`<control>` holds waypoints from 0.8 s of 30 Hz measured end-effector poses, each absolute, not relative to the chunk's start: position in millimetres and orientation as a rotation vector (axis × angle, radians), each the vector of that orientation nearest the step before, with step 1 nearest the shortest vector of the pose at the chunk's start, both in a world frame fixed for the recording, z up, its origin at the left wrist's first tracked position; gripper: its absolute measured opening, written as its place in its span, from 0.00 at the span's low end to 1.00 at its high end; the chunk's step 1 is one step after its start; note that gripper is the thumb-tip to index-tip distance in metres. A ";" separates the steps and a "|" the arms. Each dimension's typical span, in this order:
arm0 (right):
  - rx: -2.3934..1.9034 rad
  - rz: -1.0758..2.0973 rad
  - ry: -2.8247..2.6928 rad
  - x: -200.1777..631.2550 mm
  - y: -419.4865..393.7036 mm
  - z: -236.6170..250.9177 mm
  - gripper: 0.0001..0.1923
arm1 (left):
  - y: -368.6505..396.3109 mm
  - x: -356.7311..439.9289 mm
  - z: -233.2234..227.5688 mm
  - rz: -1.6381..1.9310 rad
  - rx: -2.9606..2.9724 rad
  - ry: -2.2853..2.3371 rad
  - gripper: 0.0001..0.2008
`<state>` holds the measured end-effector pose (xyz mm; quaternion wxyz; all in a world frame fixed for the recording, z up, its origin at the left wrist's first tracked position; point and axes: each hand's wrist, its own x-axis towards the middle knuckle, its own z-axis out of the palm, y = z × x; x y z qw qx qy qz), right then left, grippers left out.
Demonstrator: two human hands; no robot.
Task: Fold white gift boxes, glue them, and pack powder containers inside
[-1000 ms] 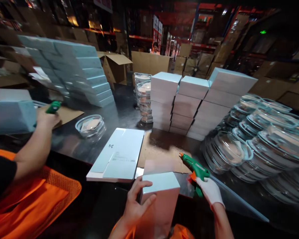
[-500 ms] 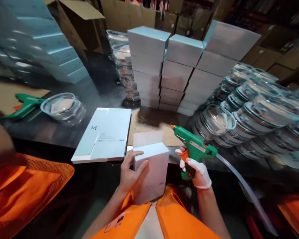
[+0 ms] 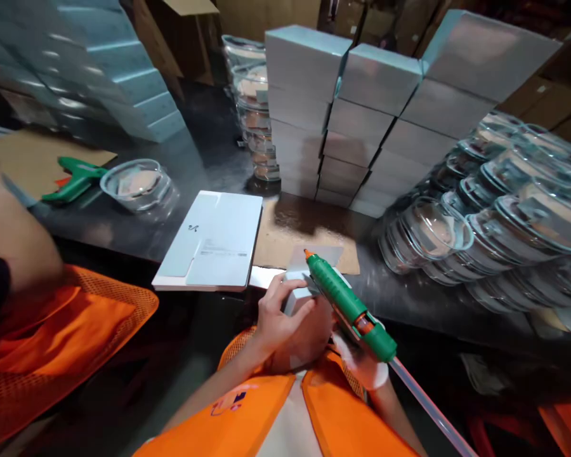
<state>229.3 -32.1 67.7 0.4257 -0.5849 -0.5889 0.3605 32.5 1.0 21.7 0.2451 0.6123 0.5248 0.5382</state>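
Observation:
My left hand [image 3: 278, 320] is closed around a white box [image 3: 309, 330] held close against my vest, its top flap [image 3: 330, 255] raised. In my gloved right hand [image 3: 361, 362] is a green hot glue gun [image 3: 340, 295]; the gun hides most of the fingers. Its orange nozzle points away from me, over the top of the box, and I cannot tell if it touches. A clear glue stick [image 3: 423, 397] trails from its rear. Left of the box, flat white printed cartons [image 3: 219, 247] lie on the dark table.
Stacked white boxes [image 3: 356, 120] stand behind a cardboard sheet [image 3: 276, 238]. Clear round containers [image 3: 495, 209] are piled at right, more [image 3: 257, 114] left of the boxes. Another green glue gun [image 3: 78, 178] and a clear tub [image 3: 137, 184] lie at left, near a co-worker's arm [image 3: 19, 222].
My right hand has brought the glue gun left, from beside the box to above its top. The box has tilted in my left hand. My view has shifted slightly.

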 end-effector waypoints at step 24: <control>-1.638 0.928 -1.002 281.9 -29.2 19.7 0.23 | -5.0 12.9 17.6 1.611 1.595 1.371 0.12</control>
